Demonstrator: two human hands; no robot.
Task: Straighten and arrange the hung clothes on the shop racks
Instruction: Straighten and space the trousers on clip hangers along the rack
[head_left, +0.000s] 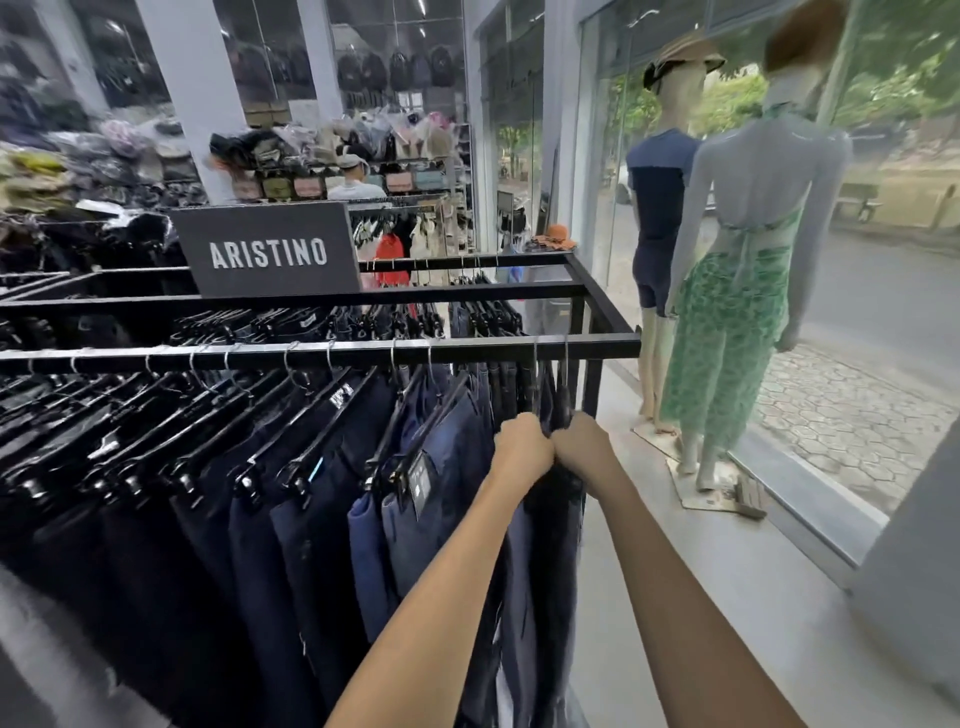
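Dark navy trousers on black clip hangers (260, 467) crowd the black square-tube metal rail (311, 353) from its left edge to its right end, beyond which we have open grey floor (753, 571). Below that right end our left hand (522, 449) and right hand (582, 446), side by side, curl tightly round the top of the last dark pair (550, 519).

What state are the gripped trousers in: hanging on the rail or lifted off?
Hanging: their hooks sit over the rail, and the trousers drop below the left hand and right hand gripping them.
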